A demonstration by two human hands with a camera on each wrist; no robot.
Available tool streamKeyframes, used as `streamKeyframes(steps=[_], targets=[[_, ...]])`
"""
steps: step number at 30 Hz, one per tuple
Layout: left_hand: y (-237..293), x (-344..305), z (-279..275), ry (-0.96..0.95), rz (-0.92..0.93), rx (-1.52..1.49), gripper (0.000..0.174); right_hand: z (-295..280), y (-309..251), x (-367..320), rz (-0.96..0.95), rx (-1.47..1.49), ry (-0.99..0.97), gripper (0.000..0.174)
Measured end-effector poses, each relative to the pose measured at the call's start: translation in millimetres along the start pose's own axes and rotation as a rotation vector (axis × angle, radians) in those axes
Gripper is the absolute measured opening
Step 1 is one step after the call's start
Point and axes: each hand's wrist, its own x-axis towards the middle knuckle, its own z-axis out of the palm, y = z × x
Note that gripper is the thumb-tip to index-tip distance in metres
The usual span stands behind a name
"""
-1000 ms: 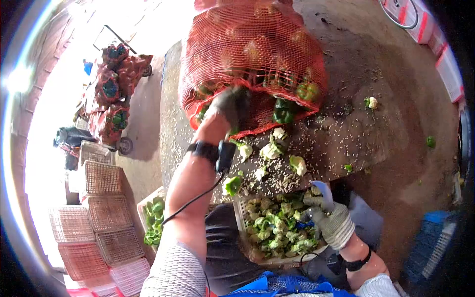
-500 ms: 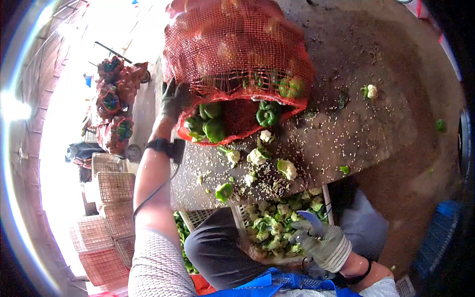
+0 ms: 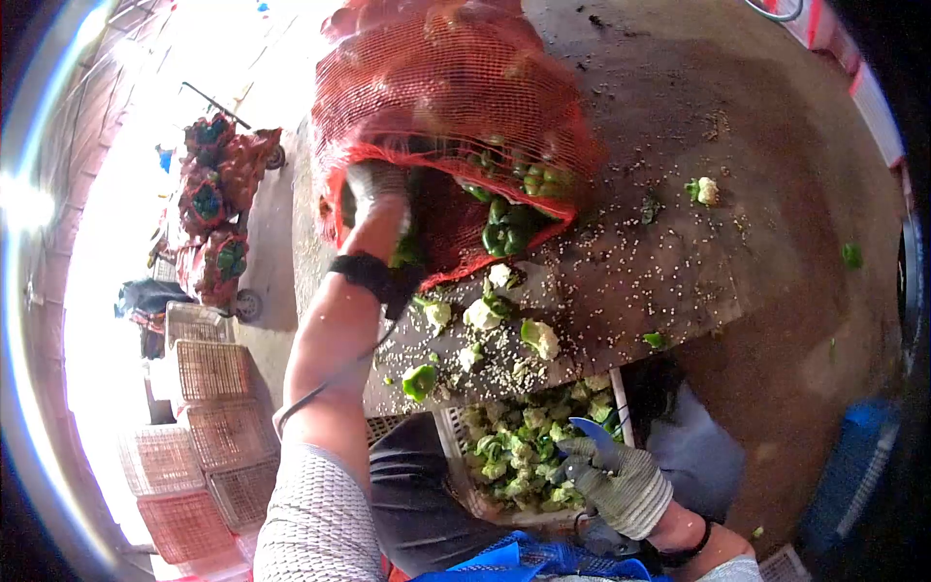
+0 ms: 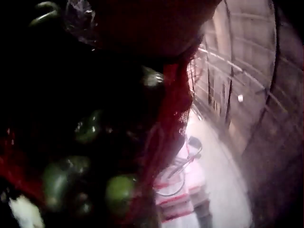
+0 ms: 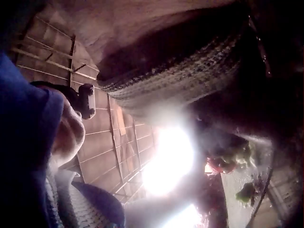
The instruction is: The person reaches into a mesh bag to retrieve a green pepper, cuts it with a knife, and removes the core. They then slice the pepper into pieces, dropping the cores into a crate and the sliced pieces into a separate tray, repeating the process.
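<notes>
I note left grip (image 3: 376,186) gone from rim into mouth of red mesh sack (image 3: 446,87) on far worktop (image 3: 679,262), among green bell peppers (image 3: 506,233); cannot tell if closed; pepper pick likely under way. Right grip (image 3: 613,475) clasps blue tool (image 3: 588,431), near

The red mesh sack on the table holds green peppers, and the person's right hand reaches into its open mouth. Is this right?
Not quite. The head view shows the left hand reaching into the red mesh sack of green peppers; the right hand holds a blue tool over the crate of scraps.
</notes>
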Motion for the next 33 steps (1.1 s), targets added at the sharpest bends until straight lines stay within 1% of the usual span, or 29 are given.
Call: streamKeyframes(steps=[1, 3, 4, 6, 7, 10, 11, 14, 15, 16, 18, 19, 20, 21, 22, 23, 24, 25, 26, 27, 28, 29, 30, 32, 33], targets=[[-5.2, 15.9, -11.5, -0.103, -0.07, 0.089, 0.043, -0.1, -0.3, 0.6, -0.019, 0.01, 0.006, 0.043], [3.2, 47.4, -53.9, -0.619, -0.253, 0.213, 0.045, -0.4, 0.9, 3.4, -0.051, 0.021, 0.003, 0.043], [-2.6, 52.7, -48.3, -0.715, -0.284, 0.218, 0.045, 1.4, 6.4, 5.9, -0.078, 0.002, -0.01, 0.045], [-19.9, 53.1, -30.3, -0.709, -0.282, 0.161, 0.045, 5.0, 18.1, 10.4, -0.121, -0.047, -0.041, 0.048], [-26.3, 51.7, -21.5, -0.685, -0.269, 0.121, 0.044, -1.0, 12.4, 9.1, -0.151, -0.213, -0.08, 0.047], [-30.3, 32.1, -8.4, -0.601, -0.197, -0.031, 0.044, 3.5, 14.0, 11.5, -0.097, -0.206, -0.064, 0.047], [-28.1, 20.6, -8.2, -0.559, -0.162, -0.085, 0.044, 4.3, 5.5, 11.1, -0.068, -0.277, -0.053, 0.047], [-1.1, -40.3, -5.2, -0.5, 0.021, -0.441, 0.043, 7.5, 11.3, 14.6, -0.122, -0.182, -0.107, 0.049], [20.8, -57.1, -8.7, -0.504, 0.064, -0.464, 0.043, 14.5, -1.0, 12.5, 0.017, 0.111, -0.125, 0.05], [44.6, -64.8, -16.3, -0.504, 0.077, -0.449, 0.043, 18.9, 3.2, 13.0, -0.079, 0.059, -0.088, 0.047], [74.8, -68.3, -23.8, -0.49, 0.035, -0.443, 0.042, 26.3, 14.7, 16.4, -0.265, -0.065, -0.021, 0.041], [80.4, -65.3, -26.0, -0.479, -0.008, -0.468, 0.042, 27.0, 12.0, 12.3, -0.141, -0.125, -0.078, 0.042], [79.3, -61.3, -22.6, -0.464, -0.055, -0.511, 0.042, 32.4, 17.2, 9.8, -0.016, -0.052, -0.125, 0.044], [74.4, -58.0, -18.2, -0.44, -0.101, -0.596, 0.042, 37.3, 16.8, 8.3, -0.086, -0.023, -0.103, 0.046], [65.3, -58.8, 2.1, -0.346, -0.118, -0.716, 0.04, 40.6, 12.8, 9.8, -0.172, 0.001, -0.077, 0.048], [56.5, -59.4, 21.7, -0.252, -0.125, -0.833, 0.037, 41.1, 7.8, 11.4, -0.131, -0.07, -0.089, 0.05], [50.8, -57.0, 11.7, -0.304, -0.043, -0.649, 0.037, 41.6, 4.8, 11.4, -0.088, -0.145, -0.099, 0.052], [44.1, -66.1, -0.4, -0.3, -0.076, -0.706, 0.035, 45.3, 8.0, 14.6, -0.201, -0.19, -0.064, 0.056], [42.0, -72.3, -24.7, -0.294, -0.109, -0.764, 0.033, 44.2, 10.4, 20.6, -0.165, -0.296, -0.086, 0.059], [40.1, -77.9, -50.0, -0.286, -0.143, -0.822, 0.032, 43.7, 7.8, 18.3, -0.178, -0.231, -0.066, 0.06], [39.6, -97.0, -81.5, -0.24, -0.326, -1.125, 0.029, 44.0, 6.7, 16.4, -0.191, -0.161, -0.049, 0.061], [51.0, -117.8, -131.7, -0.171, -0.501, -1.458, 0.029, 44.4, 8.8, 15.3, -0.259, -0.226, -0.021, 0.059], [63.2, -143.3, -172.0, -0.08, -0.689, -1.785, 0.03, 45.6, 10.6, 14.9, -0.291, -0.231, -0.009, 0.059], [59.6, -195.8, -200.3, -0.205, -0.719, -1.974, 0.034, 48.3, 28.1, 20.3, -0.225, -0.354, -0.006, 0.057], [64.9, -217.5, -220.0, -0.222, -0.811, -1.988, 0.037, 57.0, 21.5, 19.9, -0.282, -0.286, 0.057, 0.047]])
